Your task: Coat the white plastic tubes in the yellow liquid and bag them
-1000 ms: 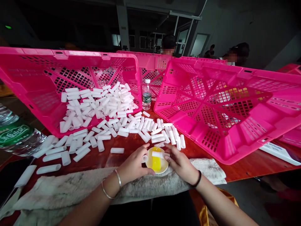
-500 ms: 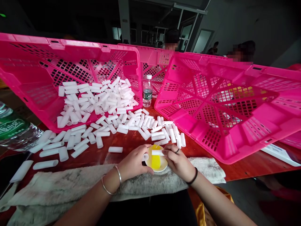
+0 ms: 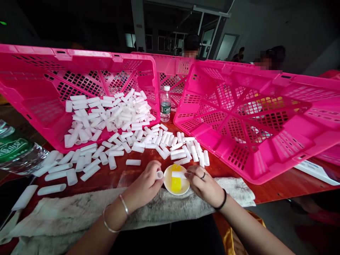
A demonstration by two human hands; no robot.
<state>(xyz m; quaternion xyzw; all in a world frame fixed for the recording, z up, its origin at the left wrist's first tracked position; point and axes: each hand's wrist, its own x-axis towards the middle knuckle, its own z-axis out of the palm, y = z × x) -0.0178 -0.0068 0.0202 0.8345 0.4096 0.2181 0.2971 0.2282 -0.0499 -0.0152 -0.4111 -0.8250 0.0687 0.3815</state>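
The cloth (image 3: 87, 205) runs along the near side of the table (image 3: 113, 180); at its far edge, the dish (image 3: 168, 182) sits between the left hand (image 3: 147, 182) and the right hand (image 3: 207, 186). Beyond, loose tubes (image 3: 132, 162) spread back to the left crate (image 3: 34, 95), which holds more. The small bottle (image 3: 165, 106) stands between that and the right crate (image 3: 287, 141); behind it, partly hidden, seems to be another crate (image 3: 170, 64).

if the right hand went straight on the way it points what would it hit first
Probably the yellow piece in the white dish: the white tube in the right hand overlaps it in view, though the height between them is unclear.
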